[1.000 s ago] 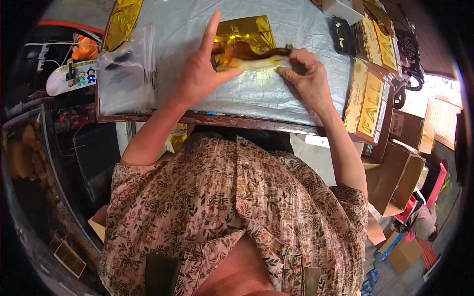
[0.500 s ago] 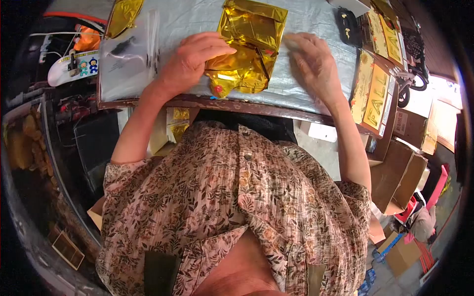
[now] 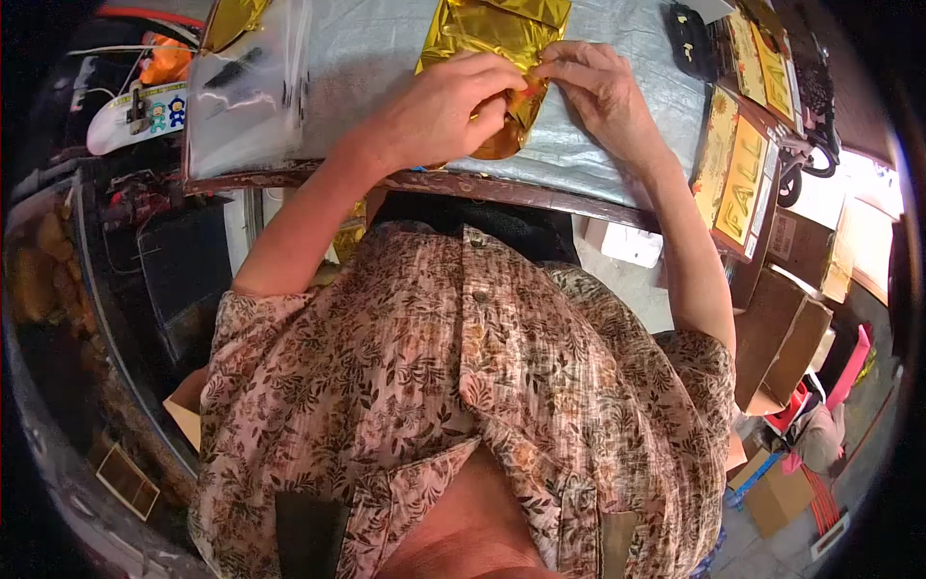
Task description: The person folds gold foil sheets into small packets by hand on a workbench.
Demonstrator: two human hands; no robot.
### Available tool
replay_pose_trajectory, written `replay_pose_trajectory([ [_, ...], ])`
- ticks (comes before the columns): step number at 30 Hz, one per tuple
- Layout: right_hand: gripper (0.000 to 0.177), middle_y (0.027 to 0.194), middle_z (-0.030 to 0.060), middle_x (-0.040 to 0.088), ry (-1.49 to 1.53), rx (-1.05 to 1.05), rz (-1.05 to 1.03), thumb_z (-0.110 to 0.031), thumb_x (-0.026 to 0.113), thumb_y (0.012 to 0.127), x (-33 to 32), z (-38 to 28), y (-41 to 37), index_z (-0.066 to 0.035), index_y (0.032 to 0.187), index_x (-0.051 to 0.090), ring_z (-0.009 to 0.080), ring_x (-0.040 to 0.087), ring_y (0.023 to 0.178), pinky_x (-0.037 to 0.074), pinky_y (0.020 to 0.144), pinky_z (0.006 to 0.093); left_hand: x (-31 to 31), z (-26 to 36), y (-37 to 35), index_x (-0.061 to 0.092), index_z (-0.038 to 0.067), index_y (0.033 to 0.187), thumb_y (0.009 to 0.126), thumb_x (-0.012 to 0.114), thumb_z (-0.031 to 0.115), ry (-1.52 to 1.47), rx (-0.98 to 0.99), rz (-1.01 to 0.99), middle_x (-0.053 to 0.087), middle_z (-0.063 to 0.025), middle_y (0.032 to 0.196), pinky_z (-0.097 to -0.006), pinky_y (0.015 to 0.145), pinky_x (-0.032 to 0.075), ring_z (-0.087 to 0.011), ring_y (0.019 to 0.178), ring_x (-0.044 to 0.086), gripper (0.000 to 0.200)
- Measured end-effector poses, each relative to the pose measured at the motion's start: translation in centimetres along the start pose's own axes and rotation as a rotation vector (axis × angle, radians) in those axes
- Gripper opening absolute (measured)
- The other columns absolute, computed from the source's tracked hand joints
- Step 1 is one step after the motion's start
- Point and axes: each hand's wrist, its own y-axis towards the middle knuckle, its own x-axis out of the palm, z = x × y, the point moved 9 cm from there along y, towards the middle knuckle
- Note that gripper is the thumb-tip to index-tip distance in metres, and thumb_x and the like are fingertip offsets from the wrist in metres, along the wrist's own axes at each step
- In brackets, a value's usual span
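Observation:
Shiny gold foil lies on the silvery-grey covered table, its lower part narrowed and partly hidden by my hands. My left hand reaches over the foil's lower left side, fingers curled in and fingertips pressed on the foil near a small red spot. From the right, my right hand pinches the foil's right edge between thumb and fingers. The fingertips of both hands are close together at that edge.
Clear plastic sheets lie at the table's left, with another gold foil piece above them. A black object and boxes marked FALL stand at the right. The brown table edge runs before my body.
My left hand has moved right across the foil, and my right hand has come in to its right edge and taken hold. The foil's lower part looks narrower. The whole view has shifted slightly.

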Motion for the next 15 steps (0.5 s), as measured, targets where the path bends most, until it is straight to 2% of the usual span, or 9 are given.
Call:
replay_pose_trajectory([
  [1,0.028,0.123,0.0032,0.068,0.027,0.010,-0.005,0.001,0.070,0.090,0.0,0.2,0.0,-0.014,0.112,0.076,0.0275,0.060,0.113,0.044,0.103,0.0407,0.0,0.3,-0.2,0.064,0.000,0.126,0.093,0.065,0.010,0.002,-0.017,0.004,0.066,-0.0148,0.129,-0.0401,0.103,0.052,-0.0333,0.118,0.065,0.035],
  [2,0.028,0.123,0.0032,0.068,0.027,0.011,-0.003,0.001,0.070,0.090,0.0,0.2,0.0,-0.014,0.112,0.076,0.0275,0.060,0.113,0.044,0.103,0.0407,0.0,0.8,-0.3,0.064,0.000,0.126,0.093,0.065,0.010,0.003,-0.016,0.002,0.066,-0.0148,0.129,-0.0401,0.103,0.052,-0.0333,0.118,0.065,0.035],
  [4,0.025,0.125,0.0025,0.067,-0.006,0.017,-0.012,0.000,0.070,0.091,0.1,0.3,0.0,-0.015,0.110,0.075,0.0276,0.060,0.114,0.044,0.102,0.0413,-0.3,1.5,-0.4,0.064,0.004,0.122,0.090,0.076,0.031,-0.036,-0.053,0.018,0.066,-0.0139,0.119,-0.0424,0.093,0.056,-0.0340,0.109,0.067,0.044],
  [5,0.025,0.125,0.0025,0.067,-0.005,0.018,-0.010,0.000,0.070,0.091,0.1,0.2,0.1,-0.015,0.110,0.075,0.0276,0.060,0.114,0.044,0.102,0.0413,-0.1,1.9,-0.4,0.064,0.004,0.122,0.090,0.076,0.031,-0.035,-0.052,0.016,0.066,-0.0139,0.119,-0.0424,0.093,0.056,-0.0340,0.109,0.067,0.044],
  [7,0.022,0.126,0.0024,0.066,-0.017,0.026,-0.024,-0.001,0.070,0.091,0.1,0.1,0.2,-0.015,0.108,0.074,0.0277,0.060,0.114,0.044,0.102,0.0413,-0.1,2.9,-0.7,0.060,0.005,0.123,0.081,0.084,0.036,0.026,0.001,0.090,0.062,-0.0128,0.121,-0.0441,0.092,0.056,-0.0369,0.108,0.066,0.057],
  [10,0.020,0.129,0.0028,0.065,-0.002,0.039,-0.024,-0.002,0.069,0.092,0.4,0.4,0.0,-0.015,0.107,0.072,0.0286,0.059,0.116,0.042,0.104,0.0420,0.8,2.5,-0.8,0.057,0.005,0.123,0.082,0.084,0.030,0.054,-0.103,0.096,0.059,-0.0125,0.123,-0.0448,0.091,0.056,-0.0386,0.108,0.066,0.054],
  [15,0.022,0.134,0.0032,0.063,-0.047,0.048,-0.043,-0.001,0.068,0.092,0.1,-0.2,-0.1,-0.016,0.108,0.071,0.0301,0.058,0.120,0.042,0.105,0.0448,1.3,2.4,-0.9,0.057,0.005,0.121,0.084,0.081,0.021,0.069,-0.065,0.167,0.060,-0.0131,0.121,-0.0453,0.089,0.056,-0.0377,0.108,0.066,0.047],
])
